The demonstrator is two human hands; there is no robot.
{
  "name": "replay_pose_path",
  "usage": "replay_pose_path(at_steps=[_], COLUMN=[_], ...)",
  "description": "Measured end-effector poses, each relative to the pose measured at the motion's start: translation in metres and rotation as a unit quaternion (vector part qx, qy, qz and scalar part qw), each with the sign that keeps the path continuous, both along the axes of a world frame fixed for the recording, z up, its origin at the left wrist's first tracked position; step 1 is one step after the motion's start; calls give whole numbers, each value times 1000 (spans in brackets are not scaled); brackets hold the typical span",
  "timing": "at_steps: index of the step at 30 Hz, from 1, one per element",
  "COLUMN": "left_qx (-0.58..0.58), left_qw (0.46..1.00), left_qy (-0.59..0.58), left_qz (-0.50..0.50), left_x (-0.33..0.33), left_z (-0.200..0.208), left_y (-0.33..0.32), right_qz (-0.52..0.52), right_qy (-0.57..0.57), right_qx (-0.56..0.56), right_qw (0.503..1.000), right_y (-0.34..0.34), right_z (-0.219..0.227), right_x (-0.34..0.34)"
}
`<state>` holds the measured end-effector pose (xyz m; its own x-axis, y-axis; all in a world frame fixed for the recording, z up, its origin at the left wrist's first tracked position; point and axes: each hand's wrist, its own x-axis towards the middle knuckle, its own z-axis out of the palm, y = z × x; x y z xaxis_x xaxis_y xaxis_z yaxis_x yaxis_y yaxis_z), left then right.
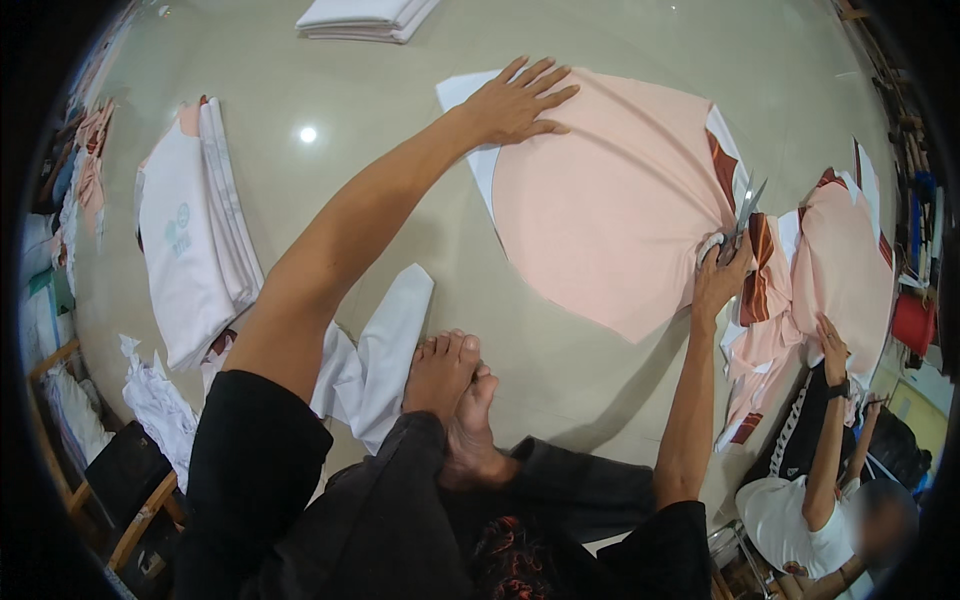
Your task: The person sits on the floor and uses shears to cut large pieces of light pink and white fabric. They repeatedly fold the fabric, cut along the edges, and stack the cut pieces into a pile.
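A large pink piece of fabric [600,190] lies spread on the smooth floor, with white fabric [463,90] showing beneath its far left corner. My left hand [522,105] rests flat on its far left edge, fingers spread. At the fabric's right side, my right hand [722,275] grips metal scissors [746,208]. Their blades point away from me and look parted. Creases in the pink fabric run toward this hand. A red-brown patterned strip [722,166] shows along the right edge near the blades.
Folded white fabric [185,240] lies left, another folded stack [368,14] at the far side. White cloth [395,330] lies beside my bare feet [450,385]. White scraps [160,410] sit lower left. A co-worker [800,515] at right touches other pink fabric [845,250].
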<state>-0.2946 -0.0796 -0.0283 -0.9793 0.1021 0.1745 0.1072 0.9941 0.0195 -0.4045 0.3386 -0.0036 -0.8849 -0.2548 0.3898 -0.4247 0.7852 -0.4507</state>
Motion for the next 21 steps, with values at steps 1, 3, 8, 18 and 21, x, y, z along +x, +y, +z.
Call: replay_pose_path(at_steps=[1,3,8,18,21], left_qx=[-9,-1,193,288,256], left_qw=[1000,999,973,947,956], left_qy=[14,47,96,59,72], left_qz=[-3,27,82,131,126], left_x=[-11,-9,55,138,126], left_z=[1,0,27,6,11], left_y=[8,14,41,51,50], right_qz=[-14,-22,15,42,70], right_qy=[8,-37,-296,-700,-699], right_qx=[13,-37,-169,-422,-410], right_qw=[1000,998,940,575,582], right_y=[9,11,14,22,4], right_z=[1,4,46,56,47], right_x=[6,38,180,315,295])
